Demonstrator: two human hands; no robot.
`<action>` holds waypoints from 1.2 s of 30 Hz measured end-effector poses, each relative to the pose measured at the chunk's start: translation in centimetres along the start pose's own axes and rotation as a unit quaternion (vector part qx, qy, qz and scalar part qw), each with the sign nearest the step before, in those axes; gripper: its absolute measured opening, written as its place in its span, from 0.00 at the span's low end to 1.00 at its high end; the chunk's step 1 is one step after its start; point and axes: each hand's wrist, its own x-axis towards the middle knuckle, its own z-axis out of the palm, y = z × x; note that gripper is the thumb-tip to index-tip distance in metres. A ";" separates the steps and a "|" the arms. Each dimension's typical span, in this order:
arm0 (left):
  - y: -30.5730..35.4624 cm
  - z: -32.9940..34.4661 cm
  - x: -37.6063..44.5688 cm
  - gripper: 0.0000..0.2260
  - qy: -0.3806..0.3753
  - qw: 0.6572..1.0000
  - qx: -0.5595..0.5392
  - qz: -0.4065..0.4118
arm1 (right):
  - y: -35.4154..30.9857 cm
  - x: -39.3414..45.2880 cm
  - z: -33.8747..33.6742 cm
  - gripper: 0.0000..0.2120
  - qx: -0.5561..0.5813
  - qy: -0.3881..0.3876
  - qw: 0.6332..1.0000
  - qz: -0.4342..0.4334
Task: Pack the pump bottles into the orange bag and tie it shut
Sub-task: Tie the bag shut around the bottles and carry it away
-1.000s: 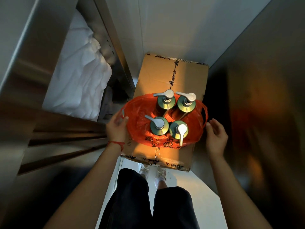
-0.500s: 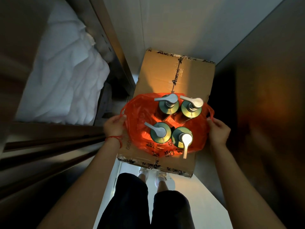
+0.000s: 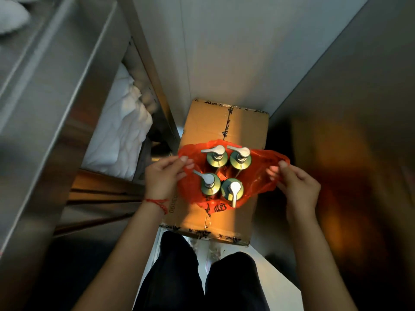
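Four pump bottles (image 3: 224,173) stand upright in two rows inside the orange bag (image 3: 258,176), which sits on a taped cardboard box (image 3: 242,126) between the person's two hands. The left hand (image 3: 162,178) pinches the bag's left rim between thumb and curled fingers, just beside the near-left bottle; a red string (image 3: 158,202) circles that wrist. The right hand (image 3: 296,187) pinches the right rim in the same way, holding it out and away from the bottles. Half a second earlier both hands gripped the bag lower at its sides; they have since risen and drawn the rim up and outward, so the plastic stretches into points at each hand. White cloth (image 3: 121,135) lies on a metal shelf (image 3: 67,90) to the left. The bag's mouth remains open, not yet tied.
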 end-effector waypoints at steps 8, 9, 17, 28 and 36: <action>6.5 0.4 -4.5 0.06 -0.051 0.996 0.014 0.067 | -6.6 -3.9 0.7 0.08 0.060 -0.065 0.995 -0.041; 7.1 0.4 -5.0 0.07 -0.055 0.996 0.013 0.073 | -7.0 -4.1 0.7 0.09 0.061 -0.070 0.995 -0.046; 9.0 0.7 -5.7 0.05 -0.056 0.987 0.078 0.132 | -7.8 -4.4 1.0 0.08 0.015 -0.115 0.990 -0.076; 8.7 2.6 -3.7 0.06 -0.083 0.879 0.318 0.345 | -8.0 -4.3 2.8 0.06 -0.188 -0.178 0.945 -0.202; 9.7 4.1 -1.1 0.03 -0.102 0.764 0.377 0.513 | -9.1 -3.0 4.3 0.03 -0.299 -0.184 0.851 -0.389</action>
